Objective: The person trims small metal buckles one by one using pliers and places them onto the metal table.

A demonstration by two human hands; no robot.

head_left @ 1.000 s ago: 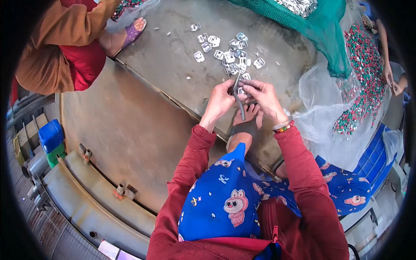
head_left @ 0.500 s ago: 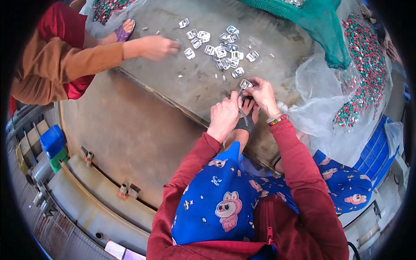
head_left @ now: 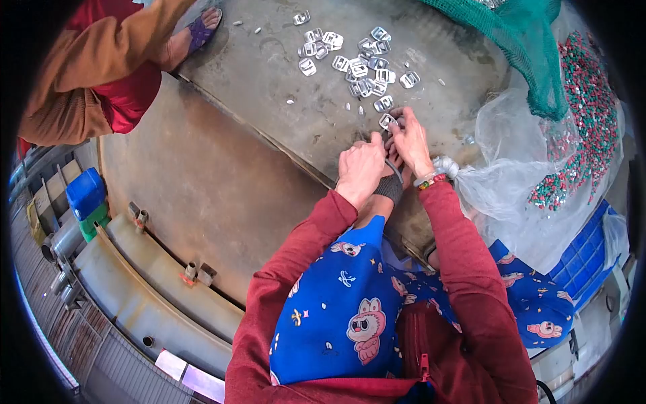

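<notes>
My right hand [head_left: 412, 145] is closed, pinching a shiny metal buckle [head_left: 387, 121] between thumb and fingertips. Just beside it my left hand [head_left: 361, 170] is closed on a thin grey rod-like strip [head_left: 395, 168], whose curved end shows below the fingers; its upper part is hidden. Both hands hover over my foot in a dark grey sandal [head_left: 390, 188]. Beyond them several loose metal buckles [head_left: 359, 67] lie scattered and partly overlapping on the grey metal surface [head_left: 262, 101].
Small white bits [head_left: 290, 102] dot the surface. At the right lie a clear plastic bag [head_left: 508, 168], a heap of red, green and white pellets [head_left: 585, 128] and green netting [head_left: 538, 67]. Another person's brown sleeve [head_left: 114, 50] and sandalled foot [head_left: 195, 34] are at upper left.
The buckle in my right hand has turned and the strip has shifted beside it. The other person's hand has left the loose buckles toward the top edge. The view has shifted slightly.
</notes>
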